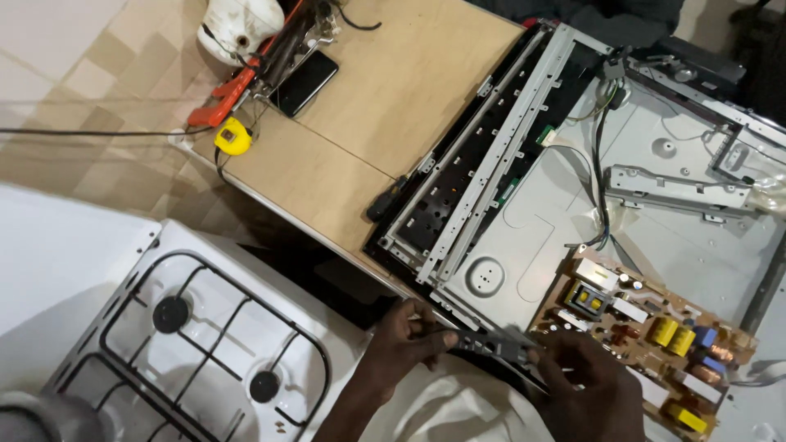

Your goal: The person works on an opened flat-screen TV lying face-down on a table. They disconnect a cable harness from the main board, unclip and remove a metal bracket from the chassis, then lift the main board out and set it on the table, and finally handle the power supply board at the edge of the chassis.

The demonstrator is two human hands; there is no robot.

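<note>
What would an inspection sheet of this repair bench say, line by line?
Surface: wooden table, with an opened flat-screen chassis lying on it.
Job's things: both hands grip a small dark strip at the chassis's near edge; a brown circuit board sits beside it.
Clutter: yellow tape measure, orange tool, black phone, white object at the table's far corner.
Hands: left hand and right hand each pinch an end of the strip with their fingers.
Cables: wire bundle across the chassis; a thin cord over the floor.
Surroundings: white gas stove, tiled floor.
</note>
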